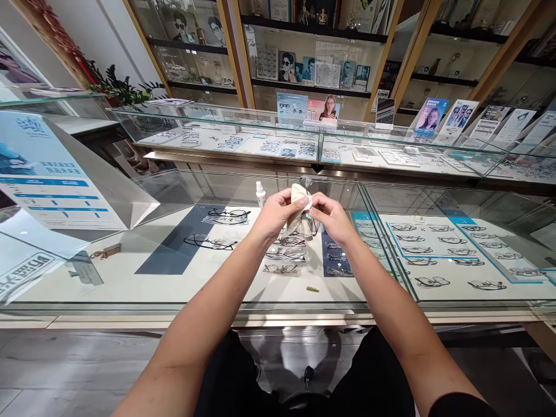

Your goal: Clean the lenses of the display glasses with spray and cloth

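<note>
Above the glass display counter, both hands meet with their fingers pinched together. My left hand (278, 211) is closed on a cream cleaning cloth (297, 194), which is folded over between the fingers and hangs down a little. My right hand (330, 215) is closed on a pair of eyeglasses (307, 181); one lens shows above the fingers and a thin dark temple hangs below. The cloth and the fingers hide the rest of the frame. A white spray bottle (260, 194) stands upright just left of my left hand.
Under the counter glass lie several rows of eyeglasses (282, 269) and a small gold-coloured piece (313, 289). A large folded sign (56, 174) stands at the left. Across the aisle is another glass case (243, 139) with leaflets on top, and shelves behind it.
</note>
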Motion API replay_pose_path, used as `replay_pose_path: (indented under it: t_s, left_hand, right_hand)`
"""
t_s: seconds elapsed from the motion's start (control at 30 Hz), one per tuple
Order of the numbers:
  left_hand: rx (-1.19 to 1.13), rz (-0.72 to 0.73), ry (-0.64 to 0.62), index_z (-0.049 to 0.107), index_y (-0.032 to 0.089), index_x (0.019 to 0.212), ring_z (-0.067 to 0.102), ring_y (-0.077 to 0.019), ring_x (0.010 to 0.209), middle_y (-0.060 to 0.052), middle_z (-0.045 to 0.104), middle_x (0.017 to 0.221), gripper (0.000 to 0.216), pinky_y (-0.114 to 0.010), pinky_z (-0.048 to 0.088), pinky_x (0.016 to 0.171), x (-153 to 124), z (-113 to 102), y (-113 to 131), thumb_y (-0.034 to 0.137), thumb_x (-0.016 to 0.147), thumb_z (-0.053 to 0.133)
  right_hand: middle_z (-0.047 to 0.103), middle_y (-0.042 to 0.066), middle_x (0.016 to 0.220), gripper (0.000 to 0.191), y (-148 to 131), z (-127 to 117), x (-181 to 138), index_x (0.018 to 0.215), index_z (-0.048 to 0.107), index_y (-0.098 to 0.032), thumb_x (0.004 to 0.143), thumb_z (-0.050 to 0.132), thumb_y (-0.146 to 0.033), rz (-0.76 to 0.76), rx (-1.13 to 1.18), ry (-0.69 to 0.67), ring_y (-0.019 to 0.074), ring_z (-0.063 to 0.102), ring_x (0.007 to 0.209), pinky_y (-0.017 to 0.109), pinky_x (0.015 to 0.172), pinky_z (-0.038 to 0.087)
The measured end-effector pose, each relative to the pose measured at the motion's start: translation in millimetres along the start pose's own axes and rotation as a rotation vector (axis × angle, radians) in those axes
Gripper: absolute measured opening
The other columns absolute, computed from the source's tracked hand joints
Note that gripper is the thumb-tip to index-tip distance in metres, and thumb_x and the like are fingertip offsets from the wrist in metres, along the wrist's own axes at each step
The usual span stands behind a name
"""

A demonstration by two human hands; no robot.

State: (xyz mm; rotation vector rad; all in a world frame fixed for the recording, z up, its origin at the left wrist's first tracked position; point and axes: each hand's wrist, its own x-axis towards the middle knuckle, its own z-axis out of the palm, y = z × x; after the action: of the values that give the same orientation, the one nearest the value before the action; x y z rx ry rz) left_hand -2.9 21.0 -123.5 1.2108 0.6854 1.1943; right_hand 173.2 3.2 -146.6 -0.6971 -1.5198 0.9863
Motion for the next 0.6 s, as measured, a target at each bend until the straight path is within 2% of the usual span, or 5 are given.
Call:
replay_pose_path:
  t_s: [0.13, 0.3, 0.37, 0.47, 0.6]
  left_hand:
    - [0.015, 0.050, -0.003, 0.075, 0.016, 0.087, 0.059, -0.0119, 0.068, 0.000, 0.071, 0.079, 0.057, -0.025, 0.047, 0.065, -2.6, 2.3, -1.7, 0.055, 0.059, 0.106]
    - [0.047, 0.087, -0.023, 0.070, 0.017, 0.076, 0.045, -0.0102, 0.056, 0.003, 0.054, 0.062, 0.056, -0.025, 0.035, 0.055, 0.3, -2.5, -3.0, 0.069, 0.077, 0.093]
    - [0.026, 0.077, -0.041, 0.072, 0.017, 0.078, 0.052, -0.0125, 0.062, 0.001, 0.060, 0.066, 0.052, -0.026, 0.041, 0.060, 2.5, -5.8, -1.8, 0.065, 0.077, 0.093]
    - [-0.063, 0.008, -0.038, 0.076, 0.016, 0.084, 0.062, -0.0161, 0.075, -0.003, 0.071, 0.079, 0.041, -0.026, 0.048, 0.067, 4.2, -8.5, 1.7, 0.050, 0.072, 0.096]
    - [-0.171, -0.048, 0.050, 0.076, 0.015, 0.081, 0.063, -0.0149, 0.078, -0.002, 0.072, 0.080, 0.028, -0.023, 0.050, 0.068, 5.0, -7.1, 5.6, 0.034, 0.070, 0.093]
  right_hand:
    - [0.057, 0.001, 0.092, 0.047, 1.6, 0.5, -0.4, 0.079, 0.068, -0.022, 0.082, 0.088, -0.065, 0.005, -0.020, 0.003, 0.0185, 0.053, 0.087, 0.035, 0.084, 0.042]
    - [0.058, 0.001, 0.088, 0.044, -0.4, -1.1, 0.1, 0.079, 0.071, -0.022, 0.080, 0.090, -0.062, 0.030, -0.008, 0.059, 0.0176, 0.051, 0.083, 0.034, 0.080, 0.041]
    - [0.059, 0.001, 0.087, 0.045, -1.7, -1.9, 0.6, 0.079, 0.071, -0.023, 0.080, 0.089, -0.063, 0.038, 0.011, 0.078, 0.0175, 0.051, 0.081, 0.034, 0.078, 0.041]
    - [0.058, 0.000, 0.085, 0.045, -3.0, -2.2, 1.0, 0.077, 0.070, -0.023, 0.081, 0.088, -0.064, 0.042, 0.022, 0.102, 0.0174, 0.049, 0.080, 0.035, 0.077, 0.041]
    - [0.057, 0.000, 0.086, 0.045, -3.4, -1.7, 0.8, 0.077, 0.070, -0.023, 0.081, 0.088, -0.064, 0.031, -0.006, 0.111, 0.0170, 0.050, 0.079, 0.035, 0.077, 0.040]
